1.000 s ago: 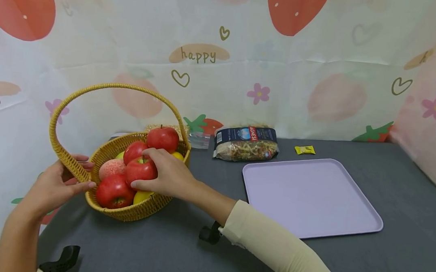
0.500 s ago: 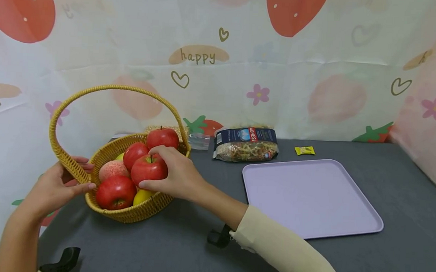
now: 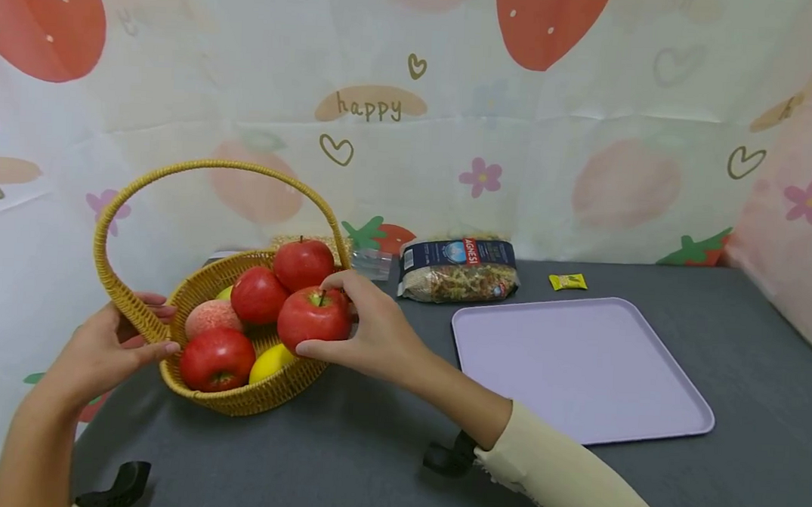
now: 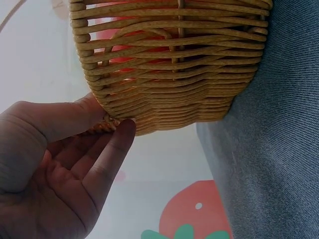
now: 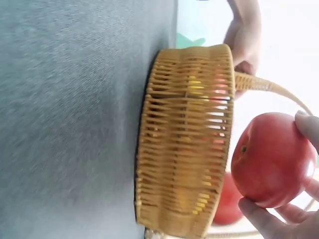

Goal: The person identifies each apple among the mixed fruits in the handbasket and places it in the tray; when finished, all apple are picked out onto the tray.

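A red apple (image 3: 313, 319) is gripped between the thumb and fingers of my right hand (image 3: 375, 331), raised over the right rim of the yellow wicker basket (image 3: 236, 406). The right wrist view shows this apple (image 5: 273, 159) clear of the basket's side. My left hand (image 3: 105, 350) holds the basket's left edge at the foot of its handle, thumb on the rim; in the left wrist view the fingers (image 4: 107, 164) reach round the wicker. Inside the basket lie several other fruits: red apples (image 3: 218, 359), a pinkish peach (image 3: 212, 318) and a yellow lemon-like fruit (image 3: 270, 363).
A pale lilac tray (image 3: 578, 367) lies to the right on the grey table (image 3: 342, 462). Behind it are a small yellow packet (image 3: 568, 282) and a bag of Agnesi pasta (image 3: 458, 271). A clear plastic item (image 3: 371, 264) sits behind the basket; a printed curtain (image 3: 532, 176) stands at the back.
My right hand has lifted the apple off the pile and carried it rightward to the basket's right rim, uncovering the yellow fruit. My left hand stays at the basket's edge.
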Tool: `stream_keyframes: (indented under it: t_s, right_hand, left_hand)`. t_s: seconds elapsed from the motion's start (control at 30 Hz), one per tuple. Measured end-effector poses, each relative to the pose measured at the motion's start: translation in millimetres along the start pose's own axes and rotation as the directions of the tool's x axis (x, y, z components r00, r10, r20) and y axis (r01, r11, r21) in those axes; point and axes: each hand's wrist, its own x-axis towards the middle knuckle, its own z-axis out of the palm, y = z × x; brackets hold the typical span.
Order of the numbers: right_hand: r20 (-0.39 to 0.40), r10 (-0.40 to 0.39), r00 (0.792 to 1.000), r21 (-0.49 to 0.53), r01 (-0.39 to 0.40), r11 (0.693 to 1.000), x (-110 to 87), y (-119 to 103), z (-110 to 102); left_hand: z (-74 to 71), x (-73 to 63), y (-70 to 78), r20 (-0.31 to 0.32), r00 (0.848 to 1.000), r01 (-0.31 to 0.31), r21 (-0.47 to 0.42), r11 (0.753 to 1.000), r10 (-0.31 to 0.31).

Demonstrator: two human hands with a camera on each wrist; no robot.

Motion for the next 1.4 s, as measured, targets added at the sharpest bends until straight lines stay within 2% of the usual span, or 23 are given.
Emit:
stream_keyframes:
  t_s: [0.23,0.5,0.7,0.93,1.23,1.4]
  right_hand:
    - [-0.030,0.013,0.999,-0.037,-0.014,0.999,-21.1,8,-27]
    - [-0.080,0.056,0.995,-0.153,-0.068,0.986,-39.2,30,-64]
    - [-0.096,0.145,0.985,-0.302,-0.168,0.939,-53.1,53,-91]
    - [-0.108,0.231,0.967,-0.405,-0.255,0.878,-64.2,74,-117]
    - [-0.085,0.217,0.972,-0.527,-0.229,0.819,-66.6,85,-133]
    - [-0.068,0.265,0.962,-0.527,-0.260,0.809,-66.4,89,-133]
  left_hand:
    - [1.7,0.8,0.4,0.001,1.000,0.000,0.006,1.000,0.000]
    - [1.1,-0.6,0.5,-0.009,1.000,-0.011,0.007,1.000,0.011]
    - [2.3,0.3,2.0,-0.003,1.000,-0.003,-0.002,1.000,0.003]
    - [0.6,-2.1,1.4,-0.009,1.000,-0.026,-0.013,1.000,0.025]
    - [1.2,-1.4,1.2,-0.013,1.000,-0.016,0.006,1.000,0.016]
    - [2.1,-0.7,1.8,-0.007,1.000,-0.009,0.016,1.000,0.009]
